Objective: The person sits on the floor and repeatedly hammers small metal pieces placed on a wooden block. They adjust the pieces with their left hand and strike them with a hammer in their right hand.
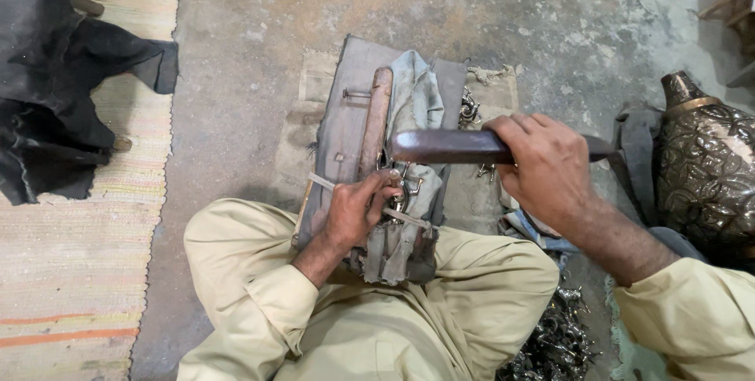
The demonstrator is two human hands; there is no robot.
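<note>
Fingers of the right hand are closed around a dark flat tool; a small metal piece is pinched by the left hand at the near edge of the cloth-covered board.

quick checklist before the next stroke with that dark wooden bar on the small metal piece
1. Left hand pinches the small metal piece on the grey padded board: ok.
2. Right hand is wrapped around the dark wooden bar: ok, grip looks full.
3. Bar's end hangs above the piece, very near the left fingertips: not ok, fingers seem to sit in the path.
4. Board rests across the lap and reaches the floor: ok, looks steady.
5. Pale strap crosses the board by the left hand: cannot tell if tight.
6. Embossed metal vase stands right of the arm: ok, apart.
</note>
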